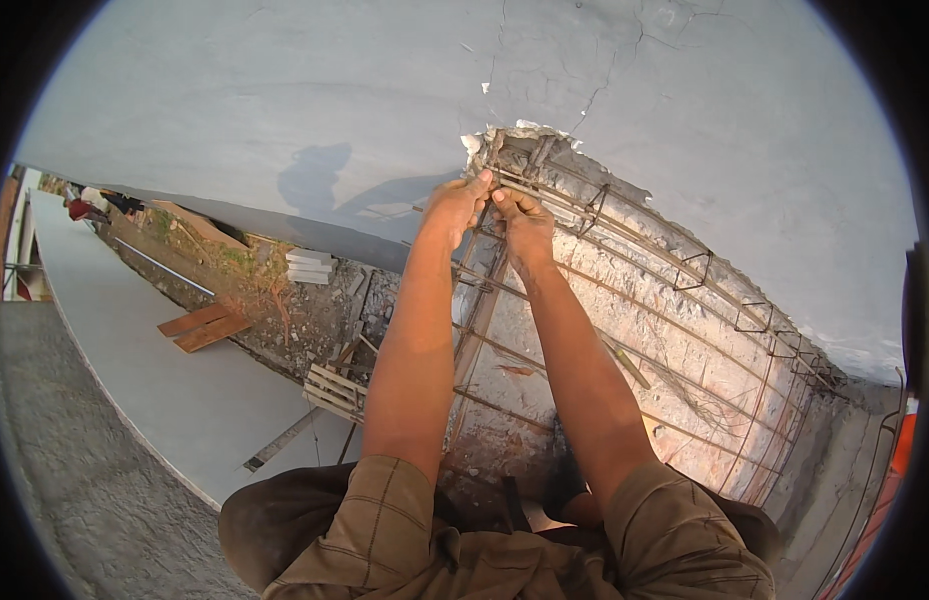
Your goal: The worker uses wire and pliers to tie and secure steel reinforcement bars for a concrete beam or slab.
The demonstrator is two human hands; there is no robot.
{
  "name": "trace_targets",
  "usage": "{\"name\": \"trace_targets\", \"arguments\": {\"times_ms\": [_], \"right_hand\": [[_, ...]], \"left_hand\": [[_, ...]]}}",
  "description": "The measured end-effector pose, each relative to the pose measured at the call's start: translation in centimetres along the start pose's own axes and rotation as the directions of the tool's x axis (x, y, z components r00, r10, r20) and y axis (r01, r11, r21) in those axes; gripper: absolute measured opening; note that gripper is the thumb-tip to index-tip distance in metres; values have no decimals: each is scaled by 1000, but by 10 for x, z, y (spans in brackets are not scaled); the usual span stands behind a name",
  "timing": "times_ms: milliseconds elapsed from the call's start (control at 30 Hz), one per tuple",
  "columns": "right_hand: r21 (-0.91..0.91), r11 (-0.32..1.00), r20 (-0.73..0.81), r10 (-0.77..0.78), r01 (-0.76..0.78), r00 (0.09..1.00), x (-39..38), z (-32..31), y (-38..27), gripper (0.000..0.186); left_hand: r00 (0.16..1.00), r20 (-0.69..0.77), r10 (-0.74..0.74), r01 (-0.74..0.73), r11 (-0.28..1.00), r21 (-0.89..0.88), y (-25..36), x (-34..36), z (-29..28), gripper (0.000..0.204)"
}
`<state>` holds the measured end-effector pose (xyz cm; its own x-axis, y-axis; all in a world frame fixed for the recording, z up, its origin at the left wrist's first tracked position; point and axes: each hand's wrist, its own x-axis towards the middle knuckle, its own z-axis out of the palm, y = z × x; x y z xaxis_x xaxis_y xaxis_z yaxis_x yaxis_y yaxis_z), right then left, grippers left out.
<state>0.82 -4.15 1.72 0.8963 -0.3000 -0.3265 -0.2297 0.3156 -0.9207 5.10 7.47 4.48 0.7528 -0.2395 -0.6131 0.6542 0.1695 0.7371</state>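
Observation:
My left hand (pixel 461 205) is closed around a steel bar at the upper end of a rebar cage (pixel 640 240), where the grey wall's broken edge (pixel 545 135) exposes concrete and bars. My right hand (pixel 522 220) is just beside it, slightly lower, with fingers pinched together at the same bar junction; what is between its fingertips is too small to make out. Below and to the right, a grid of thin rusty bars lies over a pale, rough surface (pixel 725 390), with a slim tool or stick (pixel 627 365) resting on it.
Cracked grey plaster (pixel 685 80) fills the top. At left, a long pale ledge (pixel 135 340) carries brown boards (pixel 204 325), beside rubble, slats (pixel 332 385) and white blocks (pixel 309 265). Another person (pixel 85 208) is at far left. An orange object (pixel 905 440) sits at the right edge.

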Motion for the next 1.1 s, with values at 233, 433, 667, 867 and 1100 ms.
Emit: {"name": "trace_targets", "arguments": {"times_ms": [233,433,667,867,1100], "right_hand": [[7,1000,15,22,-22,1000,-7,5,-4,10],[174,985,-4,-12,13,1000,-1,10,1,8],[91,982,5,-169,168,986,12,7,13,9],[20,958,14,-286,286,958,19,4,18,12],[88,980,-27,-177,179,984,1,13,17,15]], "left_hand": [[964,-147,223,-241,963,-121,-32,3,4,26],[866,-288,410,-314,892,324,-9,-19,14,19],[723,-203,660,-271,542,795,0,-24,27,22],[708,-157,688,-179,390,903,1,-25,40,18],[719,-42,694,-265,329,907,-7,-26,33,18]]}}
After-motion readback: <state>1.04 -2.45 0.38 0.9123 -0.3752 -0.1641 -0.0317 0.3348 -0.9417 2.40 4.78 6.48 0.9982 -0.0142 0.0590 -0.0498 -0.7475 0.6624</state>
